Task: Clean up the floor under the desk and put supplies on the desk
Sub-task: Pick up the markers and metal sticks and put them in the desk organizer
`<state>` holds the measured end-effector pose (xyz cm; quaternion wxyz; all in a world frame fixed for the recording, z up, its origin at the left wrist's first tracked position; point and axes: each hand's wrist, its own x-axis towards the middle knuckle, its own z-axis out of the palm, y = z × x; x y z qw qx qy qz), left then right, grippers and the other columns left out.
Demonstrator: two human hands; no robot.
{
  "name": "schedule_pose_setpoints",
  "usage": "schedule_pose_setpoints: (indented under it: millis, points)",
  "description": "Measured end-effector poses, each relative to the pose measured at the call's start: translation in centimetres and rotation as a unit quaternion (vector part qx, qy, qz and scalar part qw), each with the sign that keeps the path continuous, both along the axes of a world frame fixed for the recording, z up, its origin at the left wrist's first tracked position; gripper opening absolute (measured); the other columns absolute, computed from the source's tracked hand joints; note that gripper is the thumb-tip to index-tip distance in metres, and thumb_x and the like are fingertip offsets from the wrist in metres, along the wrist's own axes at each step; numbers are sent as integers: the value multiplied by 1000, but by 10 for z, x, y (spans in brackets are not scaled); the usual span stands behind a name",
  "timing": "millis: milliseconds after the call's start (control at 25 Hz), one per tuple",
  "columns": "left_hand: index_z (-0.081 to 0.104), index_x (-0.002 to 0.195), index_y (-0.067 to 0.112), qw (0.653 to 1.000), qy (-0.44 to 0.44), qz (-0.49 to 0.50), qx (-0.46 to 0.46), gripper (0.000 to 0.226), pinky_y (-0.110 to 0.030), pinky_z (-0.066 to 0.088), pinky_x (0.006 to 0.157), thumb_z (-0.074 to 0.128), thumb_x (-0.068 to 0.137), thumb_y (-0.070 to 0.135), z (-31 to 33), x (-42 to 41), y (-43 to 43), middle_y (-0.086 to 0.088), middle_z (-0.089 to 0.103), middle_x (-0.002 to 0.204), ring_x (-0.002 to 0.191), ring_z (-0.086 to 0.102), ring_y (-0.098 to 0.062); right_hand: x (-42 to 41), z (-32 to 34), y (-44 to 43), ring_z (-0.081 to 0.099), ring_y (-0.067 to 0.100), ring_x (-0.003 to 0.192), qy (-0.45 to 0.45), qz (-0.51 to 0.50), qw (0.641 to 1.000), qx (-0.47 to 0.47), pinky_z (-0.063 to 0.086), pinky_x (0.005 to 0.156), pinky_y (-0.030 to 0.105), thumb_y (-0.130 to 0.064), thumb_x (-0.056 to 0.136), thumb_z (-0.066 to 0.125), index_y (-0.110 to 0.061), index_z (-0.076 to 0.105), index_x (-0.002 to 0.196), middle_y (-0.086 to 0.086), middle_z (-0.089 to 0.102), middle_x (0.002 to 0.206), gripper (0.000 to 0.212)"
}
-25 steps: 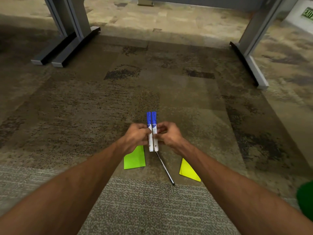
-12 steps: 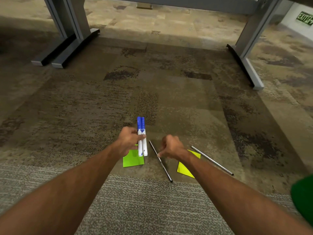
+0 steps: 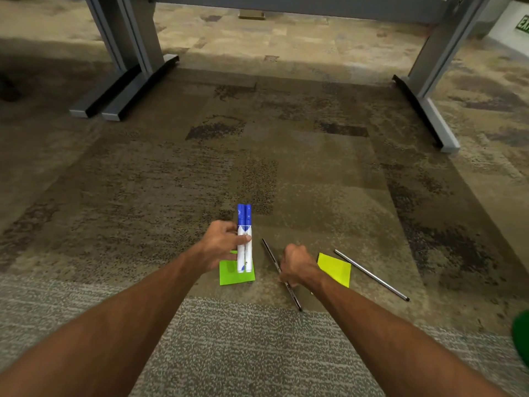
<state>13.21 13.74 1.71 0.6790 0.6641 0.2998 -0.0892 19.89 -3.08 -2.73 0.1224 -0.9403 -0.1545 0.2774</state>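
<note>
My left hand (image 3: 221, 243) grips two white markers with blue caps (image 3: 244, 237), held side by side with the caps pointing away from me. Under them a green sticky note (image 3: 233, 277) lies on the carpet. My right hand (image 3: 296, 263) is down on the floor with its fingers closed around a thin dark pen (image 3: 270, 253), whose lower end sticks out near my wrist. A yellow sticky note (image 3: 336, 269) lies just right of that hand, and a second thin pen (image 3: 372, 275) lies further right.
Grey metal desk legs with flat feet stand at the back left (image 3: 123, 93) and back right (image 3: 429, 110), with a crossbar (image 3: 286, 4) along the top. Patterned carpet lies between them. A green object (image 3: 522, 336) shows at the right edge.
Both hands held the markers together a second ago. My right hand let go, dropped to the floor and closed on the dark pen; my left keeps the markers, shifted slightly left.
</note>
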Motion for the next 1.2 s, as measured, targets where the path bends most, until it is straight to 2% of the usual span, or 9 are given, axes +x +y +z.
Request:
schedule_pose_setpoints:
  millis: [200, 240, 320, 440, 520, 720, 880, 1000, 1200]
  points:
    - [60, 105, 2, 999, -14, -21, -34, 17, -34, 54, 65, 60, 88, 0, 3, 18, -25, -13, 65, 92, 80, 64, -22, 39, 38, -36, 67, 28, 81, -7, -87, 992, 86, 51, 66, 29, -8, 68, 67, -3, 66, 85, 18, 69, 87, 17]
    - [60, 105, 2, 999, -18, -26, -40, 16, -35, 56, 66, 60, 89, 0, 3, 23, -33, -14, 64, 93, 81, 64, -23, 48, 47, -51, 64, 25, 71, -10, -104, 990, 94, 53, 65, 29, -4, 70, 66, -6, 65, 80, 17, 66, 80, 10]
    - [59, 107, 0, 998, -25, -35, -52, 18, -39, 56, 74, 59, 89, -1, 1, 34, -50, -16, 63, 97, 85, 64, -26, 64, 58, -84, 59, 21, 64, -28, -121, 989, 84, 54, 61, 29, 0, 73, 64, -7, 68, 80, 19, 66, 80, 10]
    - [57, 113, -2, 996, -25, -59, -60, 24, -37, 57, 74, 58, 89, -1, -3, 49, -78, -18, 62, 100, 83, 64, -24, 77, 55, -129, 68, 29, 84, -72, -143, 986, 37, 56, 76, 37, -4, 72, 66, -4, 71, 90, 22, 72, 98, 19]
    - [57, 110, 1, 996, -20, -72, -57, 20, -35, 57, 70, 58, 90, 0, -5, 57, -93, -19, 61, 102, 80, 63, -22, 78, 44, -149, 69, 33, 93, -73, -153, 986, 8, 58, 81, 39, -6, 69, 64, -6, 70, 93, 21, 71, 101, 25]
    - [58, 105, 3, 995, -7, -82, -52, 15, -36, 54, 73, 57, 90, 0, -12, 70, -111, -15, 64, 93, 79, 63, -22, 70, 27, -167, 66, 32, 97, -69, -142, 987, -20, 56, 83, 37, -8, 72, 60, -11, 66, 96, 15, 68, 104, 25]
    - [58, 97, 7, 996, -3, -81, -39, 9, -35, 54, 71, 56, 91, 0, -16, 77, -109, -12, 64, 90, 78, 63, -21, 70, 13, -166, 66, 35, 98, -65, -120, 990, -20, 56, 85, 39, -8, 74, 57, -10, 64, 97, 18, 67, 106, 24]
    - [58, 92, 9, 997, 5, -75, -31, 9, -34, 53, 67, 56, 91, 0, -18, 77, -106, -12, 65, 91, 78, 64, -21, 67, 8, -162, 63, 38, 106, -87, -111, 988, -66, 52, 87, 39, -11, 84, 53, -8, 60, 107, 21, 62, 115, 24]
    - [58, 92, 8, 997, 15, -68, -35, 10, -34, 53, 69, 56, 91, -1, -22, 76, -107, -11, 64, 90, 81, 63, -21, 63, 7, -157, 58, 39, 114, -83, -98, 987, -96, 50, 91, 39, -10, 85, 58, -6, 54, 116, 21, 56, 123, 31]
